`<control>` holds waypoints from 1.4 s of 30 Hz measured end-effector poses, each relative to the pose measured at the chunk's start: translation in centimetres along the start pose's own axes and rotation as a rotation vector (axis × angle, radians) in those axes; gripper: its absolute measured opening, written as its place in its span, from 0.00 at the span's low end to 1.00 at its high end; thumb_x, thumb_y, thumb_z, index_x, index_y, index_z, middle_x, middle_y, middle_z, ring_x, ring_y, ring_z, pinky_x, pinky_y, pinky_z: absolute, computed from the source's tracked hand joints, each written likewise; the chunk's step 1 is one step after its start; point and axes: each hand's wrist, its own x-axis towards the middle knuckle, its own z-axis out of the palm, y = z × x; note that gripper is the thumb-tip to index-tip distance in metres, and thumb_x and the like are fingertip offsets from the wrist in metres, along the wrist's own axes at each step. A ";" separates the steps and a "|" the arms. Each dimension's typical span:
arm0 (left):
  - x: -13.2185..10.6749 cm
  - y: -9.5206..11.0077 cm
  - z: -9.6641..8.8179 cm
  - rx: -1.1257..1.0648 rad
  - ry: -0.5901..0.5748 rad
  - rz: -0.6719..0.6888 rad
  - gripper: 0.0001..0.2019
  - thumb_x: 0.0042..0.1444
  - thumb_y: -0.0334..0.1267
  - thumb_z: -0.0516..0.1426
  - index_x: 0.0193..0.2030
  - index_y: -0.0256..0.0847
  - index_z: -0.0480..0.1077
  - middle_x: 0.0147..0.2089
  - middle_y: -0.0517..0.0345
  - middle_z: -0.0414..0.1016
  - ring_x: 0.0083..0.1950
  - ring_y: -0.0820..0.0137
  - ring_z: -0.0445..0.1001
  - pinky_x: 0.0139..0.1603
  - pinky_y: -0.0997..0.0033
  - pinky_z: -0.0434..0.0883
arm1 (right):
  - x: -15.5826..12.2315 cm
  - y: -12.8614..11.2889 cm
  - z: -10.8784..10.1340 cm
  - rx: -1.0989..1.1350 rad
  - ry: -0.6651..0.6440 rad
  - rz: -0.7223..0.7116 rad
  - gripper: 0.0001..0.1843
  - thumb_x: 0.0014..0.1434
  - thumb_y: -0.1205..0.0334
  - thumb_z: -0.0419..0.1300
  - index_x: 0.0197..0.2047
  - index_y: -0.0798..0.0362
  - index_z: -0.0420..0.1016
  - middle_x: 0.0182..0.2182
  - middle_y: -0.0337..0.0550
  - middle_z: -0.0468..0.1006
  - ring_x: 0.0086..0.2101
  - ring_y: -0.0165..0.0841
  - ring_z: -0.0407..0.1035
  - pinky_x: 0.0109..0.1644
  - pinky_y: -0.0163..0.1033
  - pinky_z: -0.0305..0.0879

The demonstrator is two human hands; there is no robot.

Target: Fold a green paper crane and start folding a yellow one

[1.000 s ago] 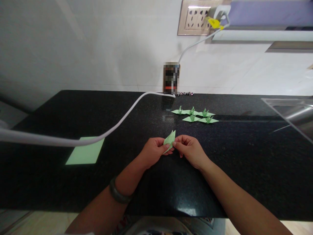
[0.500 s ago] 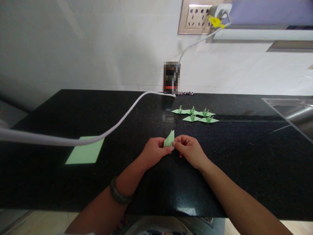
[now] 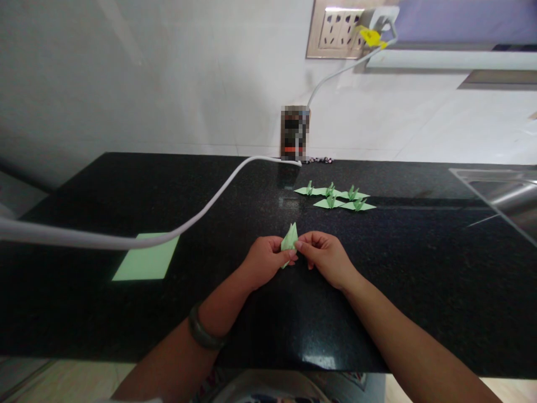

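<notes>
A small piece of folded light green origami paper [image 3: 288, 242] is held just above the black countertop, its pointed tips upward. My left hand [image 3: 266, 256] pinches it from the left, thumb across its lower front. From the other side my right hand [image 3: 321, 252] grips its right edge between thumb and fingers. One narrow point of the paper pokes out below my left thumb. Beyond my hands, several folded green paper cranes [image 3: 331, 202] rest on the counter in two rows, wings spread.
Light green paper squares [image 3: 146, 260] lie at the left, partly crossed by a thick white cable [image 3: 201, 215]. A phone [image 3: 295, 133] with a blurred screen leans on the wall, wired to a charger [image 3: 380, 19]. At the right is a metal sink [image 3: 512, 193].
The folded paper has tilted slightly left between my fingers, and a point now shows below my left thumb. Both hands have stayed almost in place.
</notes>
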 end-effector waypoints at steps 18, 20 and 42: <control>-0.3 0.4 0.5 -0.212 -0.045 -0.075 0.09 0.43 0.36 0.59 0.31 0.32 0.69 0.25 0.56 0.73 0.27 0.74 0.71 0.33 0.72 0.68 | 0.0 0.4 0.0 -0.169 0.029 -0.085 0.10 0.51 0.57 0.55 0.26 0.55 0.65 0.18 0.35 0.67 0.16 0.23 0.56 0.17 0.29 0.52; -0.3 0.4 0.5 -0.231 -0.054 -0.074 0.10 0.42 0.36 0.60 0.31 0.32 0.69 0.25 0.56 0.73 0.27 0.73 0.71 0.34 0.71 0.68 | -0.1 0.4 0.1 -0.177 0.038 -0.100 0.11 0.52 0.57 0.54 0.26 0.55 0.64 0.18 0.35 0.67 0.16 0.23 0.57 0.17 0.29 0.53; -0.3 0.4 0.8 -0.379 -0.140 -0.089 0.11 0.39 0.29 0.61 0.33 0.33 0.69 0.29 0.57 0.74 0.31 0.74 0.72 0.41 0.69 0.67 | -0.2 0.0 0.0 -0.079 0.069 -0.066 0.13 0.52 0.55 0.54 0.24 0.56 0.64 0.16 0.36 0.68 0.15 0.23 0.58 0.17 0.28 0.53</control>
